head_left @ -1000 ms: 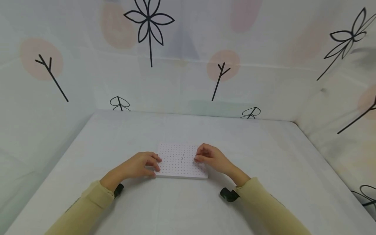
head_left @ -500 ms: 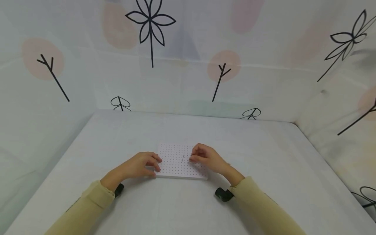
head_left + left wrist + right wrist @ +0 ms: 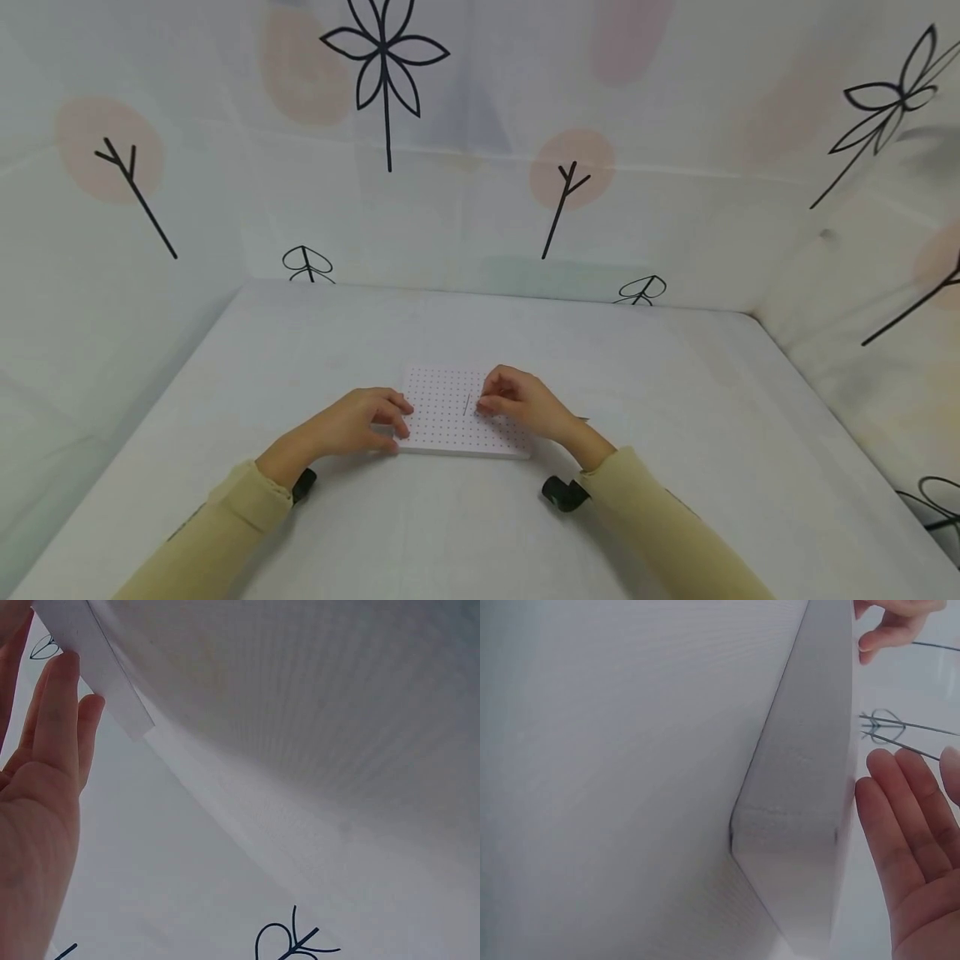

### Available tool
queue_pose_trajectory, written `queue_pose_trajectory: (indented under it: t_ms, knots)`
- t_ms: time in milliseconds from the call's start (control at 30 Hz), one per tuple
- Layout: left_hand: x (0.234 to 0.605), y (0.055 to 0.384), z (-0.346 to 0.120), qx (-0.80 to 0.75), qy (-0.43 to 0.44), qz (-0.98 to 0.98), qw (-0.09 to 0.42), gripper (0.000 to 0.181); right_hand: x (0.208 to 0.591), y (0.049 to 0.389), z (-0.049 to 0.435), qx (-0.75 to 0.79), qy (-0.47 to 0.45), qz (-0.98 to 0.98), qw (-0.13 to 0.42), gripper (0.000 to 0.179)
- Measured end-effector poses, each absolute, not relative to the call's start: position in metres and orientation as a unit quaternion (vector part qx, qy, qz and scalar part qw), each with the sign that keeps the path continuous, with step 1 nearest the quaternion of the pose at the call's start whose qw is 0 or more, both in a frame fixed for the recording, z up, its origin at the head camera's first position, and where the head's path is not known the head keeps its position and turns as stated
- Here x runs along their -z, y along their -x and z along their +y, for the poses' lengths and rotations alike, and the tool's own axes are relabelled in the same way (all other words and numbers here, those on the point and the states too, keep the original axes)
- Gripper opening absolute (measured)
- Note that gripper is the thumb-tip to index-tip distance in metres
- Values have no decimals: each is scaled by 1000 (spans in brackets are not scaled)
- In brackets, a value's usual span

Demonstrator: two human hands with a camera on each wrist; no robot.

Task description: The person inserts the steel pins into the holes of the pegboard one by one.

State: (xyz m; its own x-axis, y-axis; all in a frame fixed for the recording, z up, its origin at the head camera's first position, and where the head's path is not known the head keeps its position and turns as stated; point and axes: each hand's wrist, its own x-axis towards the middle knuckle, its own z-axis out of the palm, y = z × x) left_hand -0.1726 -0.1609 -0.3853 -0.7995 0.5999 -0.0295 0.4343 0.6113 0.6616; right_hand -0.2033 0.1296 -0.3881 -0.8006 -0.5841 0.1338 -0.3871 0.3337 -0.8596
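In the head view a white board [image 3: 435, 433] with a grid of small dark dots lies on the table. A thin dark needle-like rod [image 3: 467, 405] stands upright on it, right of its middle. My left hand [image 3: 360, 422] rests its fingers on the board's left edge, thumb near the front corner. Over the right part of the board, my right hand [image 3: 525, 404] pinches a second thin rod [image 3: 900, 746] between thumb and finger. That rod reaches down to the board beside the standing one in the right wrist view; its lower end is hard to make out.
A small dark pointed thing [image 3: 582, 418] shows just behind the right wrist, its kind unclear. White cloth covers the table [image 3: 450, 533]. Behind it hangs a cloth backdrop [image 3: 480, 200] with printed flowers and twigs.
My right hand has moved left across the board, closer to the standing rod. The small dark thing behind the right wrist has come into view. My left hand stays in place.
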Motion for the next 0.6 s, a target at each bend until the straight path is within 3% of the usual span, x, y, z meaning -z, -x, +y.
queue_pose_trajectory:
  t_ms: [600]
  knots:
    - [386, 173, -161, -335, -299, 885, 123, 14, 387, 205, 123, 452, 295, 837, 97, 9]
